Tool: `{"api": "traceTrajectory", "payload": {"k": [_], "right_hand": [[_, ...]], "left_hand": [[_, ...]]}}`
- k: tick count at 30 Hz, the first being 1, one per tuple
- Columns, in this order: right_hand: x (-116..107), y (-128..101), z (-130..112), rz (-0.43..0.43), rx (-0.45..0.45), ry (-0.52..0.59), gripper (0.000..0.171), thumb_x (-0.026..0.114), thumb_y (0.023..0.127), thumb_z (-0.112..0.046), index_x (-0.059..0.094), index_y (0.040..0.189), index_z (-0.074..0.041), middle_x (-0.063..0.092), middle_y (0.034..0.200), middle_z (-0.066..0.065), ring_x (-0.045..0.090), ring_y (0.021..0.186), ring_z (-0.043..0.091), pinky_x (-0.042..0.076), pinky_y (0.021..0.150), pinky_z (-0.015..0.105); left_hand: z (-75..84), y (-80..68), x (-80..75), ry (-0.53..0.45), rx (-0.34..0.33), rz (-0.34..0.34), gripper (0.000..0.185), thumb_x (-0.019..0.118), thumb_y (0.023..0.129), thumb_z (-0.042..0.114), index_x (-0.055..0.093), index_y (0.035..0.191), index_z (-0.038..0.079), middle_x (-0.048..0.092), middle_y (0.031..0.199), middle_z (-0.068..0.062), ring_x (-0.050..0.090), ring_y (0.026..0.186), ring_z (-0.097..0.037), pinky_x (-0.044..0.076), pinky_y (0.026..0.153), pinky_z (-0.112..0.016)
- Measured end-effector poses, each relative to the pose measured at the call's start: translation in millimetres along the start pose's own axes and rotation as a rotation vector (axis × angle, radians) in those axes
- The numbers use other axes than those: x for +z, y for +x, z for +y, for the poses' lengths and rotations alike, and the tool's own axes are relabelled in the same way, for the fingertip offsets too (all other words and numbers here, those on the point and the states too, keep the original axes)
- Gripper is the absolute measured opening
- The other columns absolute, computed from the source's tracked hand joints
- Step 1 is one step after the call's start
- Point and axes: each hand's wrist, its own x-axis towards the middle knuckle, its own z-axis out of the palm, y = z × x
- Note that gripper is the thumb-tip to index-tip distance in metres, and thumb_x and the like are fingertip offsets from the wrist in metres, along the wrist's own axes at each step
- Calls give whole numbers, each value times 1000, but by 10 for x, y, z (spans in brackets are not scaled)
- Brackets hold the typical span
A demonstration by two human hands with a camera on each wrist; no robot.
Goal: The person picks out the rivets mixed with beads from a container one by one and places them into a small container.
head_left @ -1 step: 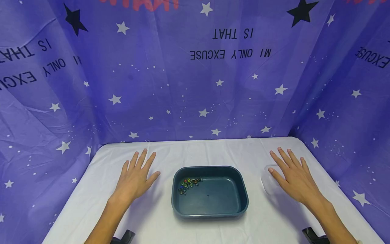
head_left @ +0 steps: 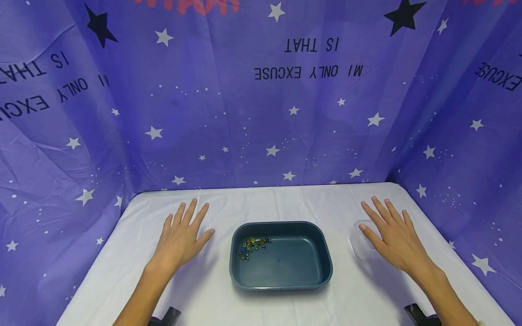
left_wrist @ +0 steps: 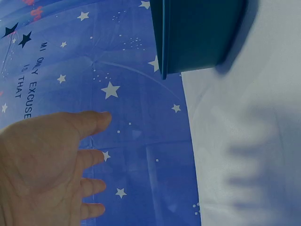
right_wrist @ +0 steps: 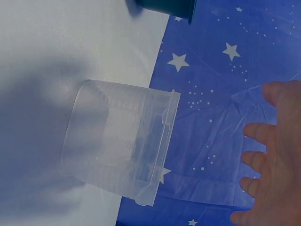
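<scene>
A dark teal tray (head_left: 281,285) sits mid-table, with several coloured marbles (head_left: 253,246) gathered in its far left corner. My left hand (head_left: 181,237) hovers flat to the left of the tray, fingers straight and spread, holding nothing; in the left wrist view the left hand (left_wrist: 42,165) shows an empty palm, with the tray (left_wrist: 197,33) beyond it. My right hand (head_left: 393,237) is spread open to the right of the tray, partly over a clear plastic container (head_left: 358,244). In the right wrist view the container (right_wrist: 122,146) stands empty and the right hand (right_wrist: 273,174) is apart from it.
A white cloth covers the table (head_left: 285,203). A purple star-printed backdrop (head_left: 261,113) closes in the back and both sides. Dark wrist-mount pieces (head_left: 167,315) show at the bottom edge beside each forearm.
</scene>
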Motion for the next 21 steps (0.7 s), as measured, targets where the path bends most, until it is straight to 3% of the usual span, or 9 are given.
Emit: {"api": "traceTrajectory", "payload": {"k": [6,21], "right_hand": [[-38,-19,-16,-6,1,0,62,52,103,-40,35,157,-15,25,161,18,9,150,39,-7,112,66],[-37,-71,-89,-18,9,41,61,53,103,-40,38,155,-14,28,160,19,11,150,39,-6,115,62]], "left_hand": [[16,-12,40,8,10,4,67,55,101,41,35,156,10,25,160,-23,18,145,-47,16,111,-69],[300,-36,427,-58,57,-70,69,50,103,41,33,153,-4,30,159,-19,25,147,-35,21,114,-61]]}}
